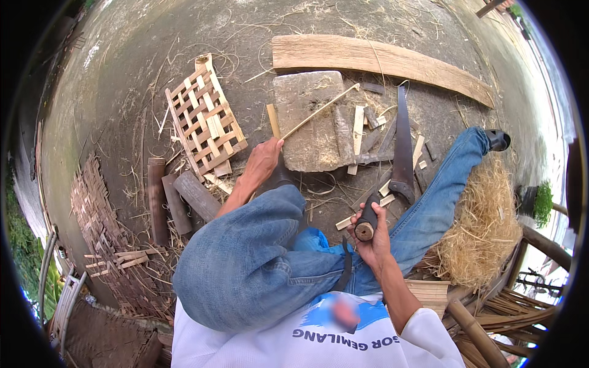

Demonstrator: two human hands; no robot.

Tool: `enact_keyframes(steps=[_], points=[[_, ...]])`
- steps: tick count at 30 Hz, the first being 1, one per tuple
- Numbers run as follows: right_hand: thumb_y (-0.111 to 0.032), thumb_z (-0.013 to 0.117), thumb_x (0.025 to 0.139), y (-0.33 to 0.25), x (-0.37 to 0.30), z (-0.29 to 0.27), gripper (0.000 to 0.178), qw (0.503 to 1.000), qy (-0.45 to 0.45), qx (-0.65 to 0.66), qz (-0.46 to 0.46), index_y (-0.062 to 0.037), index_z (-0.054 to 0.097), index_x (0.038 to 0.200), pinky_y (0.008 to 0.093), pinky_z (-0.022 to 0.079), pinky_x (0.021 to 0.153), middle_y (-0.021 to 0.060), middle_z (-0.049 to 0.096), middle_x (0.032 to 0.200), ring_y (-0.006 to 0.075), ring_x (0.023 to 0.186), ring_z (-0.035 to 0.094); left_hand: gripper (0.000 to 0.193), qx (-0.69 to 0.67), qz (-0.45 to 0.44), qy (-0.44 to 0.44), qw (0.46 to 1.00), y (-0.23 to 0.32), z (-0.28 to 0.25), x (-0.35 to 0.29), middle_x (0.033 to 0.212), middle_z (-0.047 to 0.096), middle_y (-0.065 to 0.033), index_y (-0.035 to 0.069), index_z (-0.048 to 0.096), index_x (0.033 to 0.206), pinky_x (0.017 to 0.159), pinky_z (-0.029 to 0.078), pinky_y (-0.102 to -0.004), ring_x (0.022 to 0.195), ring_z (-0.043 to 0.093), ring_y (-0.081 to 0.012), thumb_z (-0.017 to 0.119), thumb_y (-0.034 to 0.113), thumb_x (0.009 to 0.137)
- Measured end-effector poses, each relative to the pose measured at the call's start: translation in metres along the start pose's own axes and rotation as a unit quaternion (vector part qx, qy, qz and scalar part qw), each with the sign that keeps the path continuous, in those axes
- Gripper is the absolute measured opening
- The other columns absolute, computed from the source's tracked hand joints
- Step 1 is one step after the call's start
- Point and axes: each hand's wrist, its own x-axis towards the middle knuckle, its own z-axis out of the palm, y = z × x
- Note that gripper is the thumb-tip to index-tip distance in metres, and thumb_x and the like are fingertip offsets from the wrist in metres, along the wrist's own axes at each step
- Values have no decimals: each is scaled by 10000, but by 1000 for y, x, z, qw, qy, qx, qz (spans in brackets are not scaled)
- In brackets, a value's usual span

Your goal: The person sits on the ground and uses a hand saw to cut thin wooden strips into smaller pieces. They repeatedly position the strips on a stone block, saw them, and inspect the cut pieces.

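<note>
- Head view showed the left hand (262,161) closed on the near end of a thin bamboo strip (319,111), whose far end reached up and away across a flat stone block (307,119).
- Right hand (374,236) was wrapped around the round wooden handle of a dark blade tool (367,222), held near the right knee, well apart from the strip.
- Beyond the left grip, to its left, lay a woven bamboo lattice (205,116); a saw (402,144) lay just beyond the right grip.
- Judgement: shaving the strip well called for pressing it flat on the block, keeping the left fingers behind the cutting edge, and drawing the blade away from the body.
</note>
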Motion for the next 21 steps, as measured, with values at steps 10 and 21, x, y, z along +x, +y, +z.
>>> enact_keyframes(steps=[10, 21], points=[[-201, 701, 952, 26, 26, 67, 291, 828, -44, -512, -224, -31, 521, 1104, 377, 565, 650, 130, 672, 880, 226, 771, 699, 287, 33, -14, 6, 999, 12, -7, -4, 839, 636, -226, 26, 496, 977, 670, 480, -552, 781, 641, -461, 439, 288, 1079], [-237, 695, 950, 25, 118, 94, 299, 640, -131, -664, -364, -8, 541, 1065, 473, 513, 704, 250, 671, 882, 434, 808, 675, 220, 32, 22, 44, 998, 13, 0, -3, 848, 665, -203, 36, 492, 941, 617, 503, -509, 757, 659, -419, 497, 226, 1054]])
